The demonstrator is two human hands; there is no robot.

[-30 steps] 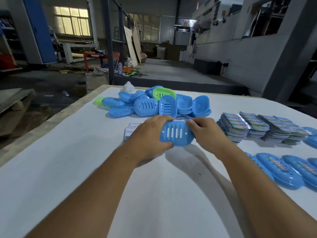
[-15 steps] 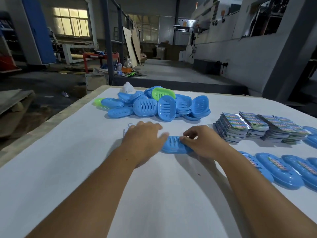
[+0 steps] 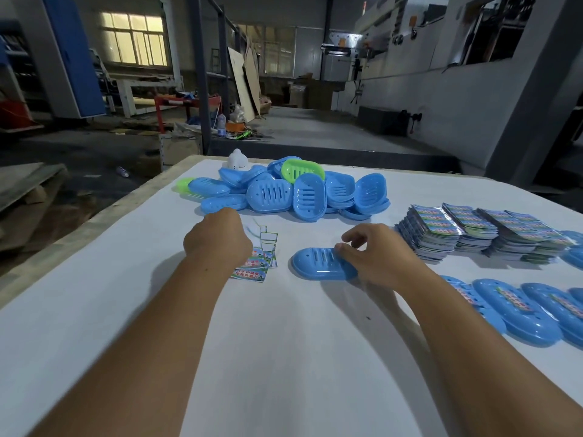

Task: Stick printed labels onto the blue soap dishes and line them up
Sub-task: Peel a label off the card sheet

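One blue soap dish [image 3: 317, 263] lies flat on the white table [image 3: 284, 357], slots up and with no label on it. My right hand [image 3: 377, 258] grips its right end with curled fingers, the index finger lifted. My left hand [image 3: 217, 241] rests knuckles-up on a small pile of printed labels [image 3: 257, 268] to the left of the dish. Its fingertips are hidden under the hand. Labelled blue dishes [image 3: 517, 310] lie side by side in a row at the right.
A heap of unlabelled blue dishes [image 3: 284, 193], with a green one [image 3: 303, 171] on top, lies at the far side. Tall stacks of labels [image 3: 441, 231] stand at the right. A white object [image 3: 237, 159] sits behind the heap. The table's left edge [image 3: 94, 222] runs diagonally.
The dish was tilted up between both hands; now it lies flat on the table. My left hand has let go and moved left onto the label pile. My right hand stays on the dish.
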